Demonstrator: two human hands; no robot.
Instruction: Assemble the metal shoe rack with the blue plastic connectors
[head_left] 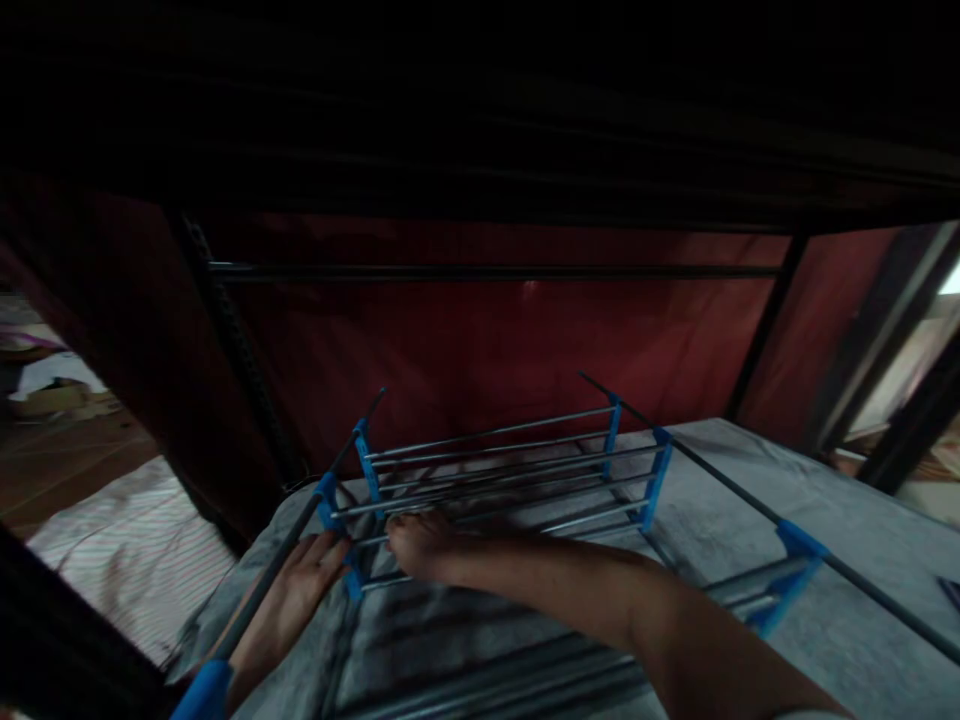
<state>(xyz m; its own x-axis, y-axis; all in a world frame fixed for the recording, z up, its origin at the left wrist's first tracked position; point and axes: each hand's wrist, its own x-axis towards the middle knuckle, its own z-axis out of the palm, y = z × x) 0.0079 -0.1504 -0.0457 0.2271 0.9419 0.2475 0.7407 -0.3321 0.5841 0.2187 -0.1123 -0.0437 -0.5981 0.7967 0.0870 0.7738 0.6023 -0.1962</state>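
Note:
A rack of thin metal tubes and blue plastic brackets lies on its side on a grey cloth. My left hand (292,595) reaches under a long dark pole (277,560), its fingertips pressed against a blue bracket (354,578) at the rack's left end. Just right of that bracket, my right hand (421,546) is closed around a metal tube (382,580), though its fingers partly hide the grip. My right forearm crosses over the lower tubes. At the tubes' far end sits another blue bracket (657,478), joined to the right pole (724,482).
Grey cloth (705,450) covers the surface beneath the rack. A dark metal frame with a crossbar (495,272) stands before a red sheet (465,340). Overhead is a dark shelf. Striped cloth (142,540) lies at the left; a blue bracket (791,580) is near right.

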